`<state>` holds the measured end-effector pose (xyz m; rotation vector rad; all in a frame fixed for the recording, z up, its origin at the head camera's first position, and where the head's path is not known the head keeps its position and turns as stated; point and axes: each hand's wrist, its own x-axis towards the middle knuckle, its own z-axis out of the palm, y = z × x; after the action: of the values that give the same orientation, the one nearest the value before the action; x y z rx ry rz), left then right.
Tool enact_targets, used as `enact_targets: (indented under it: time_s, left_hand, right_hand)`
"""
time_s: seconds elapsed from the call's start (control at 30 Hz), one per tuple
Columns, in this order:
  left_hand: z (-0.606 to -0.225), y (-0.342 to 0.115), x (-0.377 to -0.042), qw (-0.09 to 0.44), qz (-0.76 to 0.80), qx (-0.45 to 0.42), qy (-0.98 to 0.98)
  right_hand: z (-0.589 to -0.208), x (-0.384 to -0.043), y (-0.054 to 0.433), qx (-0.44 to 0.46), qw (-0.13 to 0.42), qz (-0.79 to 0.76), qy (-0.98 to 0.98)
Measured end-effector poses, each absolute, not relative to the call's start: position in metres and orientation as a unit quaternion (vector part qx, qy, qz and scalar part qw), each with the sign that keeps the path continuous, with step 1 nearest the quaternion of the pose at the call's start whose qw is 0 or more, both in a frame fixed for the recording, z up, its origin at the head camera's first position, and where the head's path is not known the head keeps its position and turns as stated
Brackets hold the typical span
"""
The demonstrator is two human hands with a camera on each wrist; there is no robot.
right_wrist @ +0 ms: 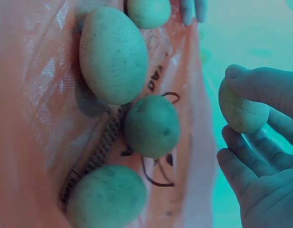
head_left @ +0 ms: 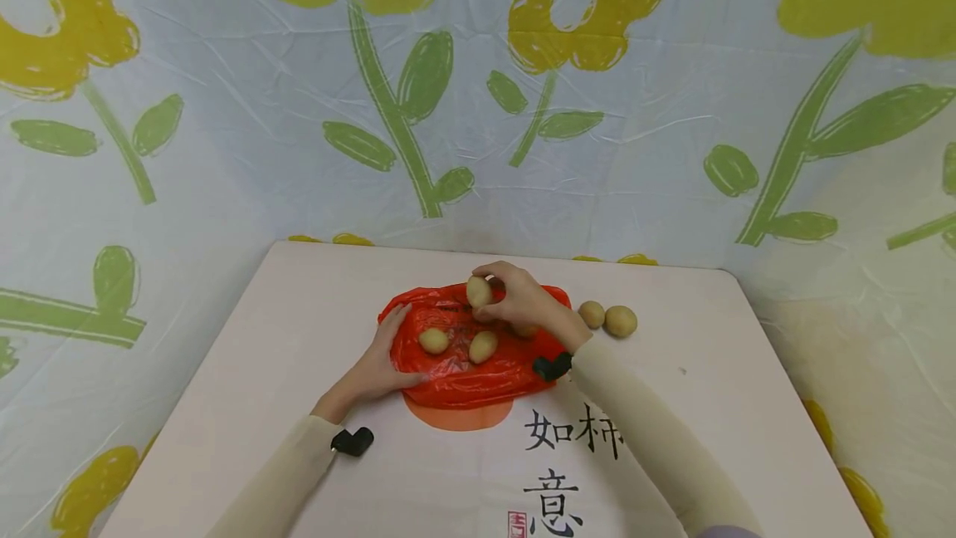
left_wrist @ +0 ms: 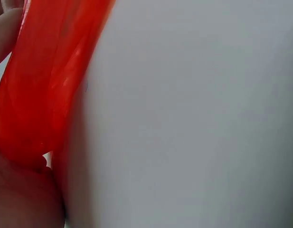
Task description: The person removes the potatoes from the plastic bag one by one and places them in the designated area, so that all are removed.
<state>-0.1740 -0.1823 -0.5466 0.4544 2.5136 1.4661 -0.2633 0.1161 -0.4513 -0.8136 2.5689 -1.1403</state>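
Observation:
A red plastic bag [head_left: 463,393] lies spread on the table, with several potatoes [head_left: 483,347] in it. My right hand [head_left: 519,297] pinches one potato [right_wrist: 243,111] between thumb and fingers over the far part of the bag. The right wrist view has other potatoes [right_wrist: 113,54] lying on the bag's printed film. At the bag's left end rests my left hand [head_left: 381,364], thumb and fingers spread wide against its side. The left wrist view shows the red film [left_wrist: 46,80] stretched between finger and thumb, hiding part of the hand.
Two more potatoes [head_left: 621,321] sit on the table just right of the bag. The pale tabletop cloth [head_left: 321,297] bears black written characters [head_left: 553,430] near the front. Behind the table hangs a flowered cloth [head_left: 478,189], with more of it at both sides.

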Motion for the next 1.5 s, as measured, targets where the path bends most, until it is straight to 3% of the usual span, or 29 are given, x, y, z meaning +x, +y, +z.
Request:
enact_targets:
  time_s: [0.33,0.7,1.13,1.5]
  left_hand:
    - [-0.546,-0.186,-0.173,0.015,0.477,0.157,0.864]
    - [-0.541,-0.187,-0.187,0.101,0.451,0.192,0.866]
    - [-0.538,-0.19,-0.182,0.105,0.431,0.182,0.878]
    - [-0.534,-0.19,-0.184,0.14,0.414,0.189,0.879]
  right_hand:
    - [-0.429,-0.252,0.126,-0.304,0.077,-0.369,0.875]
    - [-0.423,-0.25,0.155,-0.301,0.036,-0.379,0.874]
    - [-0.421,-0.244,0.191,-0.27,0.024,-0.414,0.869]
    - [-0.43,-0.241,0.231,-0.215,0.009,-0.42,0.882]
